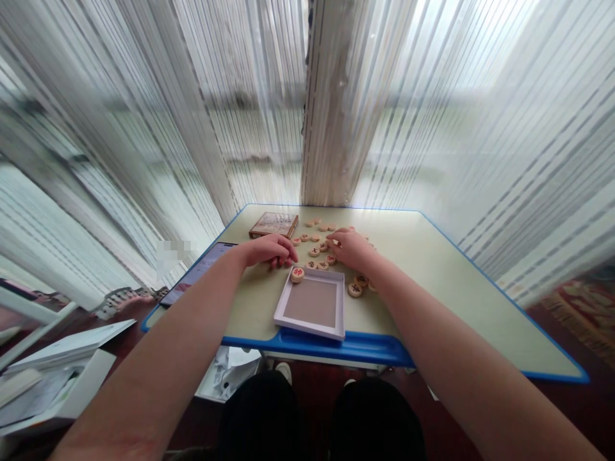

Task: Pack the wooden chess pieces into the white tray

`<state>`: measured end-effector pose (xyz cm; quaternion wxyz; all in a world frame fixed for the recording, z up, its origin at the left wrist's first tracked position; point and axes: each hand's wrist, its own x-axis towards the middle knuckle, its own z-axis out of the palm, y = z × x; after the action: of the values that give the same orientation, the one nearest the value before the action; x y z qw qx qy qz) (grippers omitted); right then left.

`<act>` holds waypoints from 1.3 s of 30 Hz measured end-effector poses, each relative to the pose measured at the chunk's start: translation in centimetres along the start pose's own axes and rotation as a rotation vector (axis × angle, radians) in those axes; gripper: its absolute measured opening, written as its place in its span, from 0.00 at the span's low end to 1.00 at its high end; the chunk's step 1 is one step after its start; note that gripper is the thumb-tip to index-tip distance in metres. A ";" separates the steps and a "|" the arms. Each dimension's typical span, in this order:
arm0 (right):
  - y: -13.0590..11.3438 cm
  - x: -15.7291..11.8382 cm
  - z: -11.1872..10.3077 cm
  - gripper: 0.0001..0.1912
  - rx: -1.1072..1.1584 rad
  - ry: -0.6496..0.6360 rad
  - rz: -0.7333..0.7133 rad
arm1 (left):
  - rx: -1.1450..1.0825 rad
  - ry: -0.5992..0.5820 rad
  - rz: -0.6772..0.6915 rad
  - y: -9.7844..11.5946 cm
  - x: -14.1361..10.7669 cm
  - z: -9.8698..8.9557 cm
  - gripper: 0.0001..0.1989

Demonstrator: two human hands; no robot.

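Round wooden Chinese chess pieces [314,251] with red or dark characters lie scattered on the table. One piece with a red character [297,274] rests in the far left corner of a shallow white box tray [340,307]. My left hand [271,250] hovers just beyond that corner, its fingers loosely bent and apart, with nothing seen in them. Among the loose pieces, my right hand [353,248] has thumb and fingertips closed at a chess piece, mostly covered by the fingers. More pieces [355,290] lie beside my right wrist, some partly hidden by it.
A patterned box [273,225] lies at the table's back left. A phone or tablet [199,272] sits at the left edge. The pale table [456,307] has a blue rim. Sheer curtains [331,128] hang behind it. Open white boxes [62,384] stand low on the left.
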<state>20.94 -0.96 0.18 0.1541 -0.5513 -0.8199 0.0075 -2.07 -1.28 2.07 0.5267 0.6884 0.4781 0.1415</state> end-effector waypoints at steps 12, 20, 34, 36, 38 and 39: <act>-0.5 -0.6 -1.1 0.15 -0.077 -0.105 0.086 | 0.029 -0.004 0.008 -0.3 0.3 -0.1 0.14; -1.2 -0.8 -0.6 0.15 -0.093 -0.071 0.052 | 0.059 -0.015 0.014 -0.1 0.2 -0.1 0.14; -0.5 -0.5 -0.4 0.19 -0.142 0.041 0.061 | 0.066 -0.022 0.045 -0.5 0.2 -0.3 0.12; -0.4 -0.5 -0.4 0.18 -0.135 0.056 0.075 | 0.066 -0.023 0.040 -0.4 0.2 -0.3 0.12; -0.2 -0.5 -0.4 0.17 -0.129 0.034 0.047 | 0.068 -0.020 0.029 -0.4 0.1 -0.3 0.12; -0.2 -0.4 -0.4 0.16 -0.127 0.022 0.037 | 0.069 -0.017 0.025 -0.3 0.1 -0.2 0.12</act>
<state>21.01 -1.50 0.45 0.1273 -0.5753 -0.8066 -0.0478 -2.34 -1.05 1.86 0.5049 0.7134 0.4695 0.1258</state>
